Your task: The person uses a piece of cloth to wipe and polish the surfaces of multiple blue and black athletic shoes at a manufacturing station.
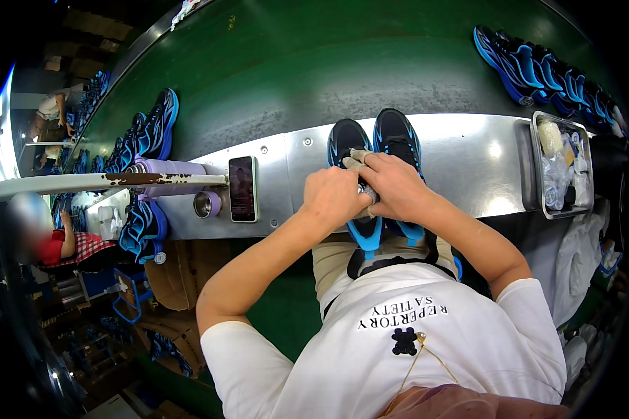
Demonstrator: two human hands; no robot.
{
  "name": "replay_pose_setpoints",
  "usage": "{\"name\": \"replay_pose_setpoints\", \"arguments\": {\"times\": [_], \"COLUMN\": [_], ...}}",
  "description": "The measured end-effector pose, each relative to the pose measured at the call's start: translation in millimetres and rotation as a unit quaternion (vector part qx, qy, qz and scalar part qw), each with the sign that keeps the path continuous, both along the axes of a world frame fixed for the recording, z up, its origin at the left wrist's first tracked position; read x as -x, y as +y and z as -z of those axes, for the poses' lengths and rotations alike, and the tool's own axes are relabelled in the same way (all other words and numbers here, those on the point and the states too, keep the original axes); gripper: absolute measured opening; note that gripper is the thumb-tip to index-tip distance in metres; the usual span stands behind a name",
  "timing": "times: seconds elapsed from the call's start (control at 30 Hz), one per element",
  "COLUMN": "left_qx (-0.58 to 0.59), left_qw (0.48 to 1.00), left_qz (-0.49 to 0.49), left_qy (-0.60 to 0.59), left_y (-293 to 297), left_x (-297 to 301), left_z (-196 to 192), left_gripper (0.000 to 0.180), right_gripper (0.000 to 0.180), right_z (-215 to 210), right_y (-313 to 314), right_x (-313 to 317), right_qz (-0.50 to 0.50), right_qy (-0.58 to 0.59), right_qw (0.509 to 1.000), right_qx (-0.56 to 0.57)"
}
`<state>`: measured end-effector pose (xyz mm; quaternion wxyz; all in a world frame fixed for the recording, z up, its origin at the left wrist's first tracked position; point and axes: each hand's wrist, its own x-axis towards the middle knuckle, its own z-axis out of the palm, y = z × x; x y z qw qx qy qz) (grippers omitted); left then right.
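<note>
Two black and blue sports shoes lie side by side on the metal ledge (pixel 468 160), toes pointing away from me. Over the left shoe (pixel 345 139) my left hand (pixel 332 197) is closed around a small object I cannot make out. My right hand (pixel 396 185) presses a beige cloth (pixel 360 159) against that same shoe, fingers curled over it. The right shoe (pixel 396 134) sits just beyond my right hand, its heel hidden under my wrist.
A green conveyor belt (pixel 314 63) runs behind the ledge, with rows of blue shoes at its far right (pixel 545 70) and left (pixel 150 129). A phone (pixel 242 188), a small metal cup (pixel 203 204) and a purple bottle (pixel 168 167) lie left. A metal tray (pixel 562 164) of supplies sits right.
</note>
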<state>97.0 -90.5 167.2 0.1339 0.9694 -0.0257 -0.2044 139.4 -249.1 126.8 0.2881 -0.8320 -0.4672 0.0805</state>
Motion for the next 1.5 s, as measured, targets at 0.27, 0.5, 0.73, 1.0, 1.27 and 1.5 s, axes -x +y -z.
{"name": "replay_pose_setpoints", "arguments": {"times": [0.27,0.5,0.73,1.0,1.27,1.5], "left_qx": [0.405,0.716,0.768,0.796,0.616,0.169], "left_qw": [0.85,0.496,0.429,0.4,0.727,0.984], "left_qz": [-0.313,-0.47,-0.467,-0.451,-0.302,-0.048], "left_qy": [0.127,0.142,0.088,0.048,-0.029,0.031], "left_y": [12,-6,-15,-22,-21,-61], "left_x": [69,103,106,108,105,60], "left_z": [4,22,37,50,29,8], "left_gripper": [0.027,0.034,0.03,0.029,0.031,0.037], "right_gripper": [0.049,0.032,0.044,0.032,0.031,0.031], "right_z": [-20,-22,-32,-26,-26,-17], "right_y": [-7,6,0,5,-3,-64], "right_x": [-10,1,-6,-3,-16,-56], "right_qz": [0.017,-0.032,-0.043,-0.011,-0.013,0.184], "right_qy": [0.097,0.062,0.211,0.124,0.162,0.356], "right_qw": [0.991,0.995,0.975,0.992,0.983,0.886], "right_qx": [-0.09,-0.071,-0.061,-0.031,-0.082,-0.233]}}
